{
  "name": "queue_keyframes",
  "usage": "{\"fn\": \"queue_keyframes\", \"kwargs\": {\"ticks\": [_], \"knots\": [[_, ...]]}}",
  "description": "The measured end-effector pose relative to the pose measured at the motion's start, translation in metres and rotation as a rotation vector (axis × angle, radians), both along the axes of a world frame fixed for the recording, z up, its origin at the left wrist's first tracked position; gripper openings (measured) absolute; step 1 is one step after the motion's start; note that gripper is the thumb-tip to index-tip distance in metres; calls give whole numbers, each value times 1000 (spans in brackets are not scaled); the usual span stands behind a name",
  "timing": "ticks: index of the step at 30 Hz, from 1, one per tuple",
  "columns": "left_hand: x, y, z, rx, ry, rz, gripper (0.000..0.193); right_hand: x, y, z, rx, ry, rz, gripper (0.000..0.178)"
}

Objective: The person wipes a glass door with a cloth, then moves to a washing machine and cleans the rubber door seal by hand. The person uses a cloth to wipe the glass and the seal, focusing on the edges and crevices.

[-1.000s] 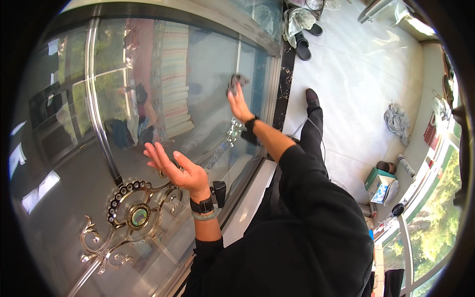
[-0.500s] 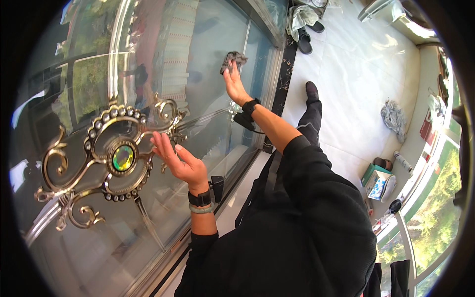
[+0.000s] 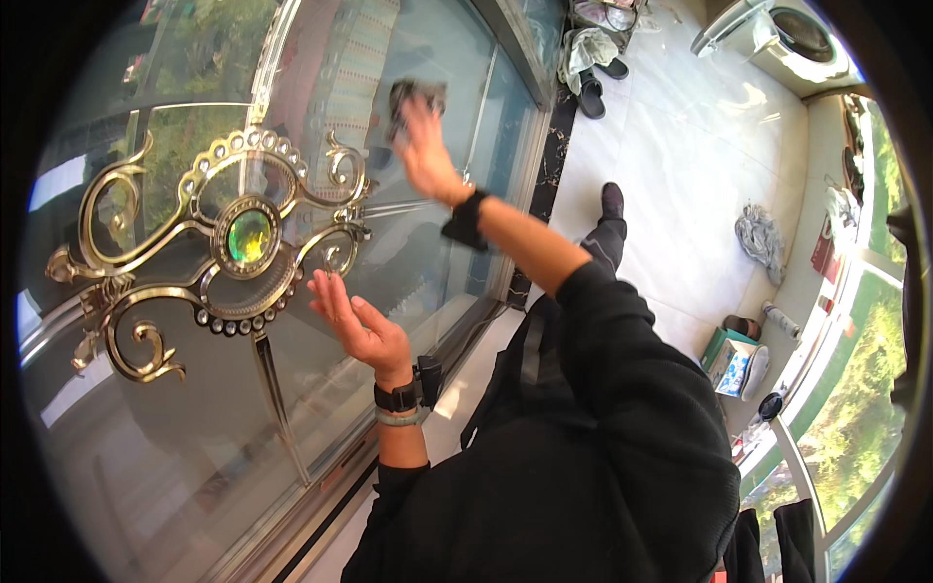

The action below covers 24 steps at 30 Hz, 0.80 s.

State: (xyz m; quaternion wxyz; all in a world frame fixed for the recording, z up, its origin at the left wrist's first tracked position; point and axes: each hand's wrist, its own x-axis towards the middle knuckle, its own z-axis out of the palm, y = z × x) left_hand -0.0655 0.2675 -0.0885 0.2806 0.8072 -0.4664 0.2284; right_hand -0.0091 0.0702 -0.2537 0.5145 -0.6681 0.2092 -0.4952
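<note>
My right hand (image 3: 428, 160) is at a large glass door panel (image 3: 330, 408), fingers stretched over a crumpled grey cloth (image 3: 416, 95) against the glass. Both hand and cloth are slightly blurred. Lower and to the left, my left hand (image 3: 364, 335) is raised with palm turned up and fingers extended, holding nothing. Its fingertips are beside a gold-coloured scroll ornament (image 3: 248, 165) set with clear stones and a round green-yellow jewel (image 3: 253, 236). Whether those fingertips touch the glass or ornament, I cannot tell.
A dark-edged tiled floor (image 3: 680, 194) lies to the right of the door frame (image 3: 530, 146). Black clogs (image 3: 590, 94) stand at the back, near a washing machine (image 3: 802, 39). A crumpled grey bundle (image 3: 761, 238) and a box (image 3: 731, 364) lie by the window wall.
My right hand has swept the cloth leftward and a little farther up the glass. My left hand stays raised, nearly in place. The whole view has shifted slightly.
</note>
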Motion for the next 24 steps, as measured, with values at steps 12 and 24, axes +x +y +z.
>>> {"fn": "queue_keyframes", "kwargs": {"ticks": [12,24], "knots": [[-15,10,8,-5,40,68,38,2,2,53,-42,8,41,68],[-38,63,11,5,6,218,38,-44,156,35,253,110,190,64]]}}
